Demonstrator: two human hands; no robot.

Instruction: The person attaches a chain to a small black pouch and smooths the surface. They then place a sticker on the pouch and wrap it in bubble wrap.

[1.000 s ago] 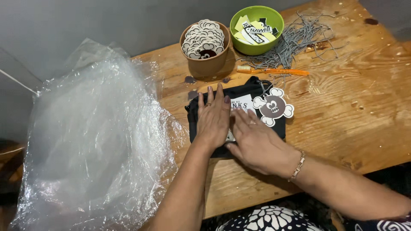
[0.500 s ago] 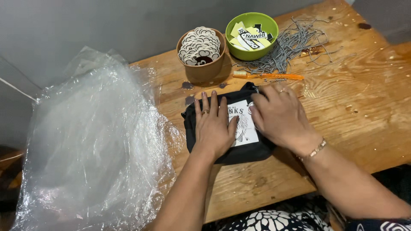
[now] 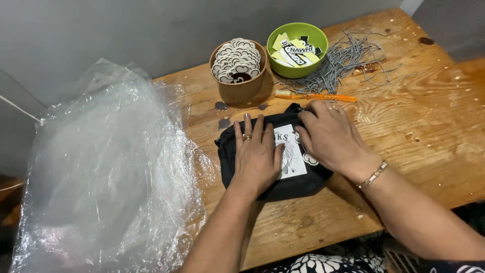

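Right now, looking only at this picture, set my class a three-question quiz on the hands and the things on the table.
1. True or false: both hands, left hand and right hand, lie on the black cloth.
2. Which bowl holds the round tags? A) brown bowl B) green bowl C) neither
3. What orange thing lies between the bowls and the cloth?

Key
1. True.
2. A.
3. A toothbrush, beside the grey cords.
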